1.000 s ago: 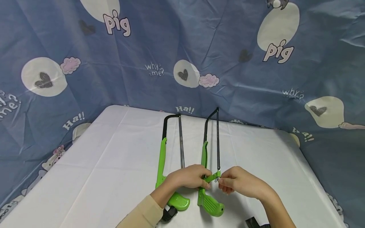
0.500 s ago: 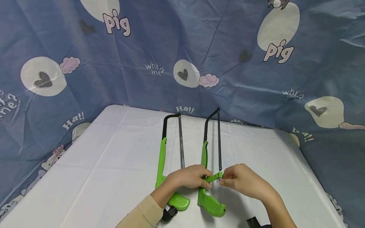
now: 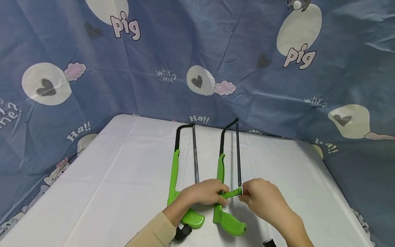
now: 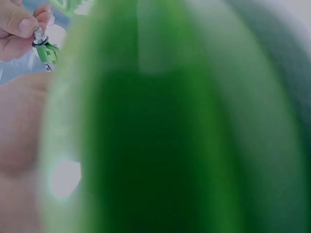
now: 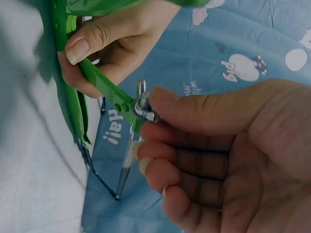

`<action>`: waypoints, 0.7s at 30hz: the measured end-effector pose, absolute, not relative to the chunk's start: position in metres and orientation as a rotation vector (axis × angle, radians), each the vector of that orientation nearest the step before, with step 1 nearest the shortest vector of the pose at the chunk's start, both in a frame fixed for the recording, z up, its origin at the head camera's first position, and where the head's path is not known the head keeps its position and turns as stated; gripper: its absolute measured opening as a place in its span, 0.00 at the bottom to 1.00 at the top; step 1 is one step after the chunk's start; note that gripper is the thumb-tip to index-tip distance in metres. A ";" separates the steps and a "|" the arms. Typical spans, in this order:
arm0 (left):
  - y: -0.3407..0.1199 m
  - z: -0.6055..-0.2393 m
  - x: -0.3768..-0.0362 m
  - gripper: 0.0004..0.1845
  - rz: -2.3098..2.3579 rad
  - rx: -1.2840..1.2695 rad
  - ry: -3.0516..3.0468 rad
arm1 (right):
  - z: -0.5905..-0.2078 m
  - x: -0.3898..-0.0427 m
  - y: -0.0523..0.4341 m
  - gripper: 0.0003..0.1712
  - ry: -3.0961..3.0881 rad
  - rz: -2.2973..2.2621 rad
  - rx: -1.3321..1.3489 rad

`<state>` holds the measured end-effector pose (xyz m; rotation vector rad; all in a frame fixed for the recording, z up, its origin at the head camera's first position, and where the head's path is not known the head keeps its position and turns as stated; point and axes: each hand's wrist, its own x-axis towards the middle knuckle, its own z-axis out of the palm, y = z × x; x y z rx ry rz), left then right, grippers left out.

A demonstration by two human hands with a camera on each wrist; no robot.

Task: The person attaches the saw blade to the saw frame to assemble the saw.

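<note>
Two hacksaws with green handles and black front frames lie side by side in the head view. My left hand (image 3: pixel 203 192) grips the right hacksaw (image 3: pixel 220 168) at its green frame, thumb and fingers around the base of the short green arm (image 3: pixel 230 194). At the arm's free end, where the blade (image 3: pixel 238 154) joins, my right hand (image 3: pixel 262 197) pinches a small silver wing nut (image 5: pixel 144 103) between thumb and index finger; its other fingers are loosely curled. The left hacksaw (image 3: pixel 174 168) lies under my left forearm, which hides part of it.
A white cloth (image 3: pixel 129 185) covers the table. Behind it hangs a blue printed curtain (image 3: pixel 148 96). Black wrist devices show at the lower edge, one (image 3: pixel 182 233) by the left sleeve. A blurred green handle (image 4: pixel 155 145) fills most of the left wrist view.
My right hand has shifted slightly right and turned at the wrist, still at the wing nut. The green arm and blade's near end have swung a little right. My left hand keeps its grip.
</note>
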<state>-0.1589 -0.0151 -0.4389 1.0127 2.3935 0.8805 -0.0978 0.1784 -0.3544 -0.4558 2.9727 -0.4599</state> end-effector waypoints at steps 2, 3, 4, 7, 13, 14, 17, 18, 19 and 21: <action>-0.015 -0.440 -0.159 0.13 0.887 1.012 2.390 | -0.355 -0.095 0.176 0.19 3.009 -0.388 -0.485; -0.015 -0.440 -0.159 0.13 0.889 1.014 2.389 | -0.355 -0.093 0.175 0.18 3.026 -0.352 -0.501; -0.015 -0.441 -0.159 0.13 0.893 1.016 2.387 | -0.356 -0.092 0.174 0.17 3.048 -0.313 -0.524; -0.016 -0.441 -0.159 0.14 0.905 1.022 2.379 | -0.359 -0.090 0.171 0.14 3.121 -0.189 -0.590; -0.015 -0.441 -0.159 0.12 0.904 1.033 2.389 | -0.368 -0.087 0.164 0.17 3.292 0.094 -0.730; -0.015 -0.441 -0.159 0.11 0.900 1.033 2.395 | -0.369 -0.087 0.163 0.18 3.316 0.141 -0.754; -0.015 -0.441 -0.159 0.11 0.896 1.034 2.403 | -0.372 -0.087 0.162 0.19 3.361 0.242 -0.802; -0.015 -0.440 -0.159 0.11 0.895 1.032 2.404 | -0.373 -0.087 0.162 0.19 3.367 0.257 -0.811; -0.015 -0.440 -0.159 0.10 0.895 1.031 2.405 | -0.373 -0.087 0.162 0.19 3.373 0.266 -0.821; -0.015 -0.440 -0.159 0.10 0.893 1.030 2.407 | -0.374 -0.087 0.162 0.20 3.386 0.277 -0.840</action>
